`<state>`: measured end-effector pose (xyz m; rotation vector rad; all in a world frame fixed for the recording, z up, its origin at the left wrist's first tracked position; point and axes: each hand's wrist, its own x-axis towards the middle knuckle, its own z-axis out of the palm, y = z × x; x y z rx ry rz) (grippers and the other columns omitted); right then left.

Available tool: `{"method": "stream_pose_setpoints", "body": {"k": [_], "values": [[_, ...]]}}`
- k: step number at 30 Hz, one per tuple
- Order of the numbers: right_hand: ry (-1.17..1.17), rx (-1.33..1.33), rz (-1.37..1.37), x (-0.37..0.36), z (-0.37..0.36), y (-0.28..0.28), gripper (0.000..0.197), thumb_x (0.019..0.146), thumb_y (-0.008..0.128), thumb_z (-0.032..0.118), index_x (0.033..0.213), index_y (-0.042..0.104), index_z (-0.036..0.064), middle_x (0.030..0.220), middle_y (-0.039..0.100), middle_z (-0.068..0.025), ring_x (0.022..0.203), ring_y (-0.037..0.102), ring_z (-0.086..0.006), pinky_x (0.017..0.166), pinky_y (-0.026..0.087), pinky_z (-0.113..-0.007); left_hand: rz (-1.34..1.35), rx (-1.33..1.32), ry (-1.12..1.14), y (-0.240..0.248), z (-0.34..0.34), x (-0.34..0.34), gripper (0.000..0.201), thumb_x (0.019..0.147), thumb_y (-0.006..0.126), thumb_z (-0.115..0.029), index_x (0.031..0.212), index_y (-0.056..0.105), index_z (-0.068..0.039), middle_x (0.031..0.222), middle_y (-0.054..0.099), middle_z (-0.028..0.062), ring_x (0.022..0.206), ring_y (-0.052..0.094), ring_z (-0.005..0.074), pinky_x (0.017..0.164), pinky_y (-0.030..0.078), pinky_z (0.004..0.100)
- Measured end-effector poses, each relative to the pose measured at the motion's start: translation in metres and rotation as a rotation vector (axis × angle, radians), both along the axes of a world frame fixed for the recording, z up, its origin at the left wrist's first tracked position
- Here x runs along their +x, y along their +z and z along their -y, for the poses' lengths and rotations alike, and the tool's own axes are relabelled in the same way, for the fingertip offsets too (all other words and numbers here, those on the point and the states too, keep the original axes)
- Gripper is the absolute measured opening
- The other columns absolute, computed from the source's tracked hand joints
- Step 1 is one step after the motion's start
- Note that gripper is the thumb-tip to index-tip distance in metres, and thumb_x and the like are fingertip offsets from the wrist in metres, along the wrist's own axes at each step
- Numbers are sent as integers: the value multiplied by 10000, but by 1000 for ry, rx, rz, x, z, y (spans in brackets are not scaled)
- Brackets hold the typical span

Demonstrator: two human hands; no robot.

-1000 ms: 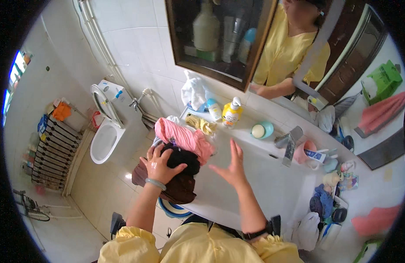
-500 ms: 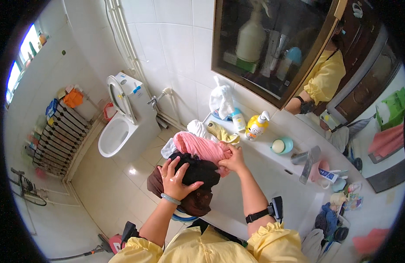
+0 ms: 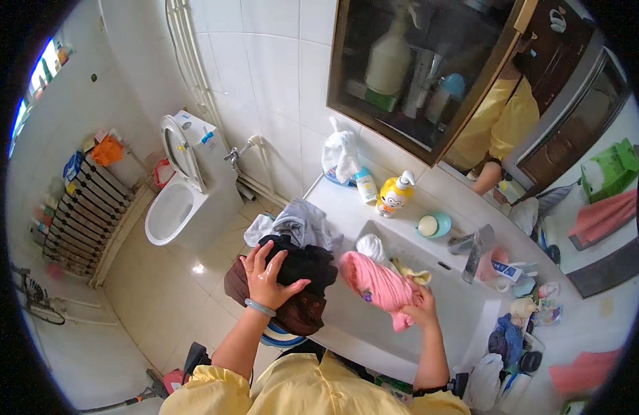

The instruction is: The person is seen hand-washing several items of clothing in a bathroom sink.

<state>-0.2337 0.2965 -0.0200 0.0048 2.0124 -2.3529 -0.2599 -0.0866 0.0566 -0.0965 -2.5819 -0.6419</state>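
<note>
My right hand (image 3: 423, 311) is closed on one end of a bunched pink garment (image 3: 378, 283), holding it over the white sink (image 3: 464, 311). Next to the pink garment, a small white cloth (image 3: 370, 247) and a yellowish cloth (image 3: 411, 274) are down at the sink. My left hand (image 3: 266, 280) lies with fingers spread on a black garment (image 3: 307, 266) at the sink's left end. Under the black one bulges a dark brown garment (image 3: 305, 311), and a grey garment (image 3: 305, 221) lies behind it. A blue-rimmed basin (image 3: 281, 339) shows partly below the pile.
Along the ledge stand a yellow cartoon pump bottle (image 3: 393, 194), a white-and-blue bottle (image 3: 365, 185) and a turquoise cup (image 3: 435, 224). The faucet (image 3: 475, 249) rises at the sink's right. A toilet (image 3: 184, 197) stands left, and a mirrored cabinet (image 3: 409, 76) hangs above.
My right hand has drawn the pink garment off the pile to the right, over the sink. The white and yellowish cloths moved too, uncovering the grey garment. My left hand stays on the black garment.
</note>
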Motion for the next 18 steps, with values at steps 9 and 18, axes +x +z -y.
{"method": "stream_pose_setpoints", "body": {"k": [9,18], "values": [[-216,497,198,58,-89,-46,747,481,769,3,1200,584,81,1168,575,-129,1099,542,-274,956,425,-363,-27,6,-30,-5,-1,0,694,520,809,-524,1063,628,-131,1250,497,109,1200,382,376,1003,254,585],[-142,1244,277,-36,55,52,609,648,770,386,1079,595,-7,1112,591,-207,1066,531,-361,919,426,-426,-62,-32,-31,-5,5,6,698,549,805,-495,1098,601,-116,1240,490,136,1186,394,386,1004,273,531]]}}
